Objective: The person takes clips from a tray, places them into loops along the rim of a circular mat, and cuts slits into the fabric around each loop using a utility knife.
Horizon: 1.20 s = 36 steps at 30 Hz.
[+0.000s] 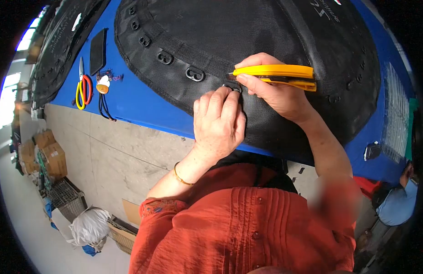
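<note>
A large black mesh fabric piece lies over the blue table, with a row of black plastic buckles along its curved edge. My right hand is closed on a yellow utility knife, whose tip points left, just above the fabric. Below and left of the tip, my left hand presses with bent fingers on the fabric's edge at a dark buckle, mostly hidden by the fingertips. Whether those fingers grip the buckle or only hold it down is unclear.
Scissors with red and yellow handles, a dark flat case and a small corded item lie on the table's left. Cardboard boxes and a white bag stand on the floor. Another person is at the far right.
</note>
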Available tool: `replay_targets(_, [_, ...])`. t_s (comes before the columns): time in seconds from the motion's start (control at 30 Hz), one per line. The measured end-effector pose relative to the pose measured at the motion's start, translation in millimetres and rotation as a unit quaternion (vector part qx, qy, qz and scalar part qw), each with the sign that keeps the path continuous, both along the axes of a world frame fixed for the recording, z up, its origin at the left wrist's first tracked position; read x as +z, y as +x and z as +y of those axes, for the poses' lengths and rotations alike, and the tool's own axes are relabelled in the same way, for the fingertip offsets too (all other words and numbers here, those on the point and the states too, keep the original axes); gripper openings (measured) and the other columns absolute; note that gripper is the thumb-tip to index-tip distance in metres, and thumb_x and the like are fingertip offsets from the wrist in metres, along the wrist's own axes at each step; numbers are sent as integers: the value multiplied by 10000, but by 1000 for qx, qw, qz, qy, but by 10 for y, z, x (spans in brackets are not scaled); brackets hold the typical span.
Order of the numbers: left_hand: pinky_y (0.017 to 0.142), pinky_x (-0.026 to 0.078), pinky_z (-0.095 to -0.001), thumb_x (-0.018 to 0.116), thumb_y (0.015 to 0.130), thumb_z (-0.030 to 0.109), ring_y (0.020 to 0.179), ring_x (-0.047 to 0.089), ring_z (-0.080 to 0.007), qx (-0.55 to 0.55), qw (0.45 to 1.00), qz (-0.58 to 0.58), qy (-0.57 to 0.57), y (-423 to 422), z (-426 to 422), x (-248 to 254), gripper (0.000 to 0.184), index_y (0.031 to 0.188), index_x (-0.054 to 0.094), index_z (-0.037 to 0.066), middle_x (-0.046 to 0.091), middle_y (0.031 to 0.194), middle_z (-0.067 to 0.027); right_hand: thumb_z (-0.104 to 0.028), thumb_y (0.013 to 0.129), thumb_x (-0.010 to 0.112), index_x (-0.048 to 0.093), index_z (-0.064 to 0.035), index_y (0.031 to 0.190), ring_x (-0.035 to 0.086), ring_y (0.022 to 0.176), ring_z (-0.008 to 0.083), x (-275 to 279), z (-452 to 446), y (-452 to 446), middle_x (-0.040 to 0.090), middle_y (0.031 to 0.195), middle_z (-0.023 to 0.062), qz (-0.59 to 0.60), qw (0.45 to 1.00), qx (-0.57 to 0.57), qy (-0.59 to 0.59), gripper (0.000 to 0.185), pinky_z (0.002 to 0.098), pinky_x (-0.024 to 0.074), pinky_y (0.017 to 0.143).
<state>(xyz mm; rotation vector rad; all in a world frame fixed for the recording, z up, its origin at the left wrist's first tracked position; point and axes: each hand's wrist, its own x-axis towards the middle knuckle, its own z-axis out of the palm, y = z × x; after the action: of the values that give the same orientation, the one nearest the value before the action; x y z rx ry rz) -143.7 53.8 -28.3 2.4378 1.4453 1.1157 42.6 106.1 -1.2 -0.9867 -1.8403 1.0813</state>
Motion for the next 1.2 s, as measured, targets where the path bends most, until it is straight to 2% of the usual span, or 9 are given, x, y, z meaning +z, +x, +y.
replay_targets(0.13, [858, 462, -431, 713, 792, 77, 998, 606, -330, -1, 1000, 11, 12, -11, 11, -38, 377, 1160, 665, 16, 645, 1155, -140, -96, 961, 675, 689, -45, 1107, 642, 1106, 247, 5, 23, -24, 631, 1144, 87, -15, 1000, 5, 3, 155, 329, 516, 966])
replay_targets(0.17, [825, 457, -433, 717, 793, 110, 989, 605, -323, -3, 1000, 15, 24, -13, 14, -57, 398, 1175, 660, 14, 638, 1158, -136, -101, 963, 673, 689, -43, 1100, 644, 1100, 241, -2, 31, -25, 633, 1142, 85, -18, 999, 10, 26, 150, 326, 517, 964])
replay_targets(0.5, [823, 453, -432, 717, 791, 110, 986, 604, -318, -6, 1000, 17, 20, -15, 16, -65, 410, 1185, 658, 12, 635, 1160, -138, -112, 969, 666, 690, -36, 1073, 664, 1047, 236, -59, 95, -8, 647, 1118, 81, -42, 988, 20, 146, 131, 324, 535, 919])
replay_targets(0.73, [820, 449, -427, 716, 793, 113, 971, 601, -311, -3, 1000, 20, 20, -8, 17, -58, 401, 1178, 659, 17, 634, 1152, -131, -115, 965, 674, 691, -35, 1053, 676, 1007, 221, -48, 94, 9, 665, 1084, 65, -33, 993, 19, 109, 120, 319, 540, 884])
replay_targets(0.8, [818, 448, -426, 716, 793, 114, 969, 601, -310, -3, 1000, 20, 22, -6, 13, -48, 400, 1177, 660, 18, 634, 1151, -130, -117, 965, 680, 689, -38, 1050, 679, 992, 211, -12, 88, 6, 669, 1069, 65, -12, 998, 14, 52, 117, 317, 541, 876])
replay_targets(0.87, [880, 458, -424, 704, 785, 56, 1000, 603, -321, 3, 1000, 12, -1, 0, 0, -17, 361, 1142, 662, 28, 654, 1146, -127, -119, 967, 681, 687, -35, 1048, 679, 987, 208, -11, 87, 12, 669, 1061, 65, -16, 998, 10, 62, 117, 316, 540, 875])
replay_targets(0.97, [823, 443, -429, 715, 788, 118, 975, 600, -310, -4, 1000, 20, 20, -17, 18, -50, 398, 1170, 657, 22, 634, 1151, -126, -118, 968, 685, 683, -33, 1047, 679, 981, 206, -6, 88, 28, 667, 1049, 65, -28, 996, 9, 82, 117, 315, 539, 872])
replay_targets(1.1, [828, 440, -431, 715, 786, 122, 980, 598, -308, -5, 1000, 23, 15, -21, 15, -55, 402, 1171, 657, 25, 633, 1151, -124, -114, 963, 689, 684, -40, 1045, 676, 979, 204, -41, 93, 47, 661, 1039, 68, -45, 991, 8, 124, 111, 313, 539, 866])
replay_targets(1.2, [829, 439, -429, 713, 785, 124, 984, 597, -306, -5, 1000, 26, 15, -23, 16, -56, 400, 1169, 658, 28, 632, 1150, -120, -109, 956, 691, 687, -51, 1048, 671, 983, 212, -28, 79, 40, 657, 1046, 71, -22, 996, 5, 86, 108, 316, 538, 871])
